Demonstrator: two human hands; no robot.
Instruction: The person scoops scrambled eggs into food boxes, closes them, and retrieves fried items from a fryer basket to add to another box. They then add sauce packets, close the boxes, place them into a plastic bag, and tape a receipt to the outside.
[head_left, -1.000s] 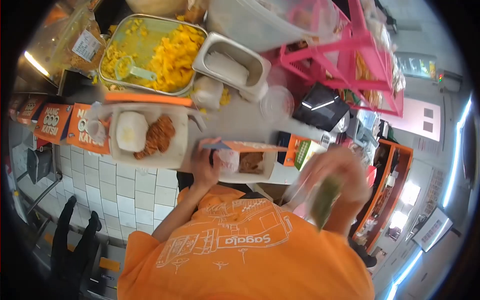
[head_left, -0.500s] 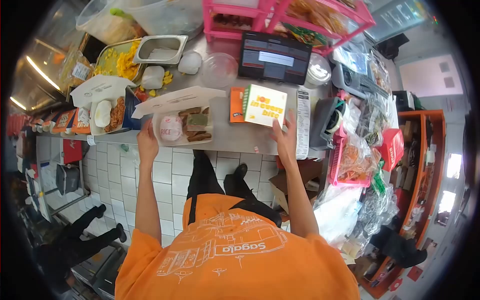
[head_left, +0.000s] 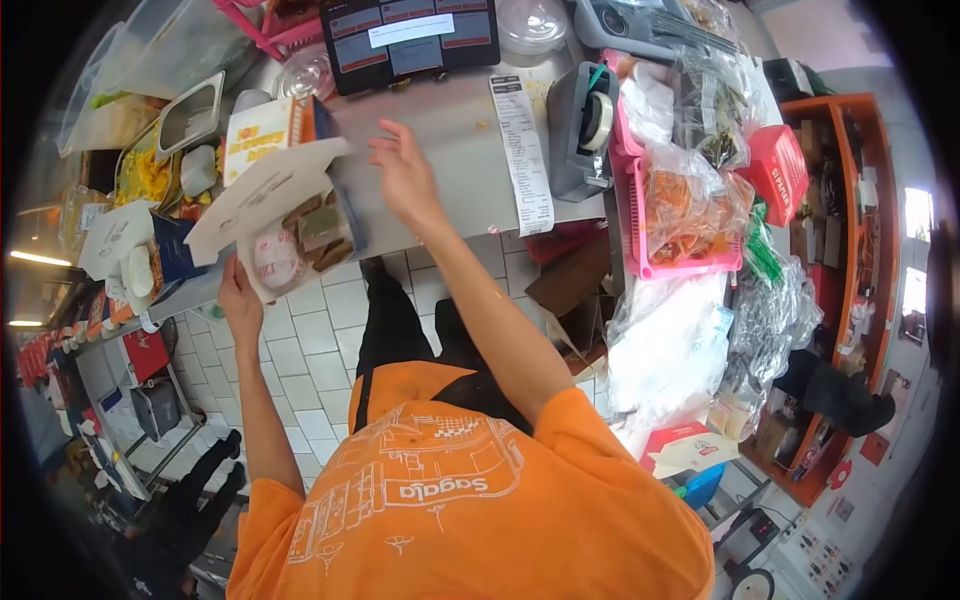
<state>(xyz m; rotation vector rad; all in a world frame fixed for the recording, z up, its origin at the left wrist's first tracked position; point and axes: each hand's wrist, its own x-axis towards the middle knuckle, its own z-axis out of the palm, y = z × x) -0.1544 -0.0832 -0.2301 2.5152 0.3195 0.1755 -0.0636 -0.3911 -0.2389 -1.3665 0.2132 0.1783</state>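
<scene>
My left hand (head_left: pixel 240 292) grips the near-left corner of an open cardboard meal box (head_left: pixel 352 238). Inside the box are a round paper-wrapped rice bundle (head_left: pixel 275 258) and brown pieces of food with a greenish packet (head_left: pixel 320 228) on top. The raised white lid (head_left: pixel 262 203) leans to the left. My right hand (head_left: pixel 405 180) is held over the counter, right of the box, fingers apart and holding nothing. Behind the lid is a white-and-yellow printed box (head_left: pixel 262 135).
A tablet (head_left: pixel 412 45) stands at the back of the steel counter (head_left: pixel 440 120). A long receipt (head_left: pixel 522 155) lies near a tape dispenser (head_left: pixel 585 130). Farther right is a pink basket (head_left: pixel 640 215) of bagged items. Another open food box (head_left: pixel 120 240) and steel pans (head_left: pixel 192 112) are at left.
My view has swung to the right. The printed box is now behind the open box's lid instead of to its right. My right hand has come away from the printed box.
</scene>
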